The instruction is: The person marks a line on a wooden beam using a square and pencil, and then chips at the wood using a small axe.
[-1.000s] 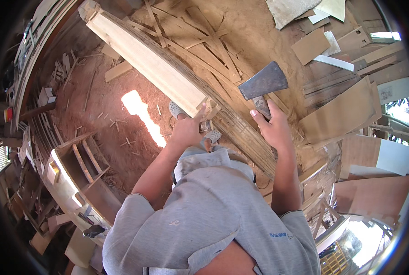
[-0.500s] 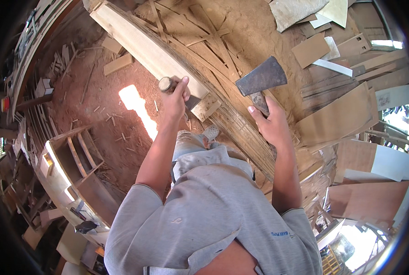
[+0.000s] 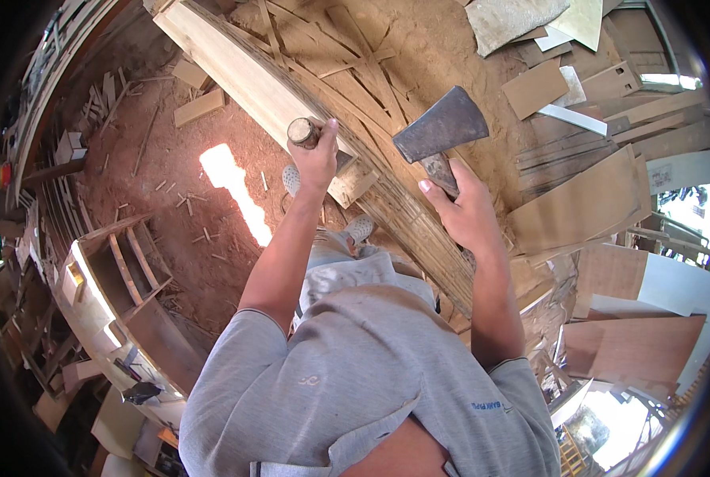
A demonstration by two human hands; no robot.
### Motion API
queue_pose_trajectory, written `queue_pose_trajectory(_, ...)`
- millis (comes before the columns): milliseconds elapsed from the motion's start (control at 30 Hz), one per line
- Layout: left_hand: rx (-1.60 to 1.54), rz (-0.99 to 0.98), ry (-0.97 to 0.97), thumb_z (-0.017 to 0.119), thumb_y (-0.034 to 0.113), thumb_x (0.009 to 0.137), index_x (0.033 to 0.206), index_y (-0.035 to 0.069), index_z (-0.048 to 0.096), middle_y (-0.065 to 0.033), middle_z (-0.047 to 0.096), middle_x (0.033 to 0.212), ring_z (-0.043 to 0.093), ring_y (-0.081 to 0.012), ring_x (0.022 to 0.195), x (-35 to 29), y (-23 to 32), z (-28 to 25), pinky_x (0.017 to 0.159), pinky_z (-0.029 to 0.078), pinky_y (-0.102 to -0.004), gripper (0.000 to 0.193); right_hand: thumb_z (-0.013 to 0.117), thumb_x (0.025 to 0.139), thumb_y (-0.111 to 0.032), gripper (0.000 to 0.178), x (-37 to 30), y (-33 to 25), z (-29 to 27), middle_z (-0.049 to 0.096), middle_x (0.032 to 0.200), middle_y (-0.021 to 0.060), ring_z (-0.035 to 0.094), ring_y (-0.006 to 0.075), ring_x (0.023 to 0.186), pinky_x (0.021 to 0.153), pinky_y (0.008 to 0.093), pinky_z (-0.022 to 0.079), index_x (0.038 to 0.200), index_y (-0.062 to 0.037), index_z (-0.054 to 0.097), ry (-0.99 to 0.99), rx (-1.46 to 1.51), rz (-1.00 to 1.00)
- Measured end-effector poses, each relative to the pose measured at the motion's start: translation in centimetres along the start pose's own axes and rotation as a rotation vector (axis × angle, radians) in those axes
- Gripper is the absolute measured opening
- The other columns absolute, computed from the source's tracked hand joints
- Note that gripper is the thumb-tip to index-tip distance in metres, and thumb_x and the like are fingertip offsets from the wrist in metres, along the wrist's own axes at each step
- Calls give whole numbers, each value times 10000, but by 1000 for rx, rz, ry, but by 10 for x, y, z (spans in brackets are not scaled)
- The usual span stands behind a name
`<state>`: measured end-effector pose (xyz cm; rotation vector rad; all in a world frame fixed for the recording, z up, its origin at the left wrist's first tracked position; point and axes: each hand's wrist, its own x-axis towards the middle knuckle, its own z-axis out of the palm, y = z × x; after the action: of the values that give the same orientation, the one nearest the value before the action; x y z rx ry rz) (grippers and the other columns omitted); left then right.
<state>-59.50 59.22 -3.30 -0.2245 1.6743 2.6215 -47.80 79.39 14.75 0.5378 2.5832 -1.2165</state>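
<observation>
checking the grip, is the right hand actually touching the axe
Touching: the head view shows the right hand closed around the axe, just below its blade.

Reddish dirt floor is covering the left side, wood sticks lying scattered over it and a sunlight patch glaring near the middle. An open wooden cabinet is standing at lower left, with long boards running along the upper-left edge. At right, brown sheets and a white panel are cluttering the side, daylight coming through bright openings.
</observation>
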Motion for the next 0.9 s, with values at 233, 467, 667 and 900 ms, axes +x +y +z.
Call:
queue_pose_trajectory(233,-15,-43,64,755,21,973,834,35,618,42,562,658,481,-49,554,-1,-19,-4,503,362,-248,195,752,996,-319,387,14,-27,-4,659,831,252,642,425,751,705,480,499,1061,23,583,12,-37,-149)
queue_pose_trajectory(467,80,32,60,722,13,965,814,29,598,23,547,655,491,-72,557,1,-20,-2,505,385,-278,196,757,985,-320,384,29,-57,-7,659,808,273,664,503,770,657,517,489,1066,14,586,-6,-95,-268)
queue_pose_trajectory(667,259,198,58,778,35,933,827,-1,650,8,635,740,584,-79,690,-11,-21,2,600,473,-285,170,762,991,-322,388,41,-91,-3,698,805,233,698,433,721,638,471,519,1117,10,605,48,-101,-444)
queue_pose_trajectory(900,187,226,47,730,-9,914,762,11,617,21,596,671,551,-71,620,-14,-4,13,549,455,-284,190,713,1042,-293,333,41,-109,12,681,818,115,661,295,713,693,425,540,1114,7,589,189,6,-686)
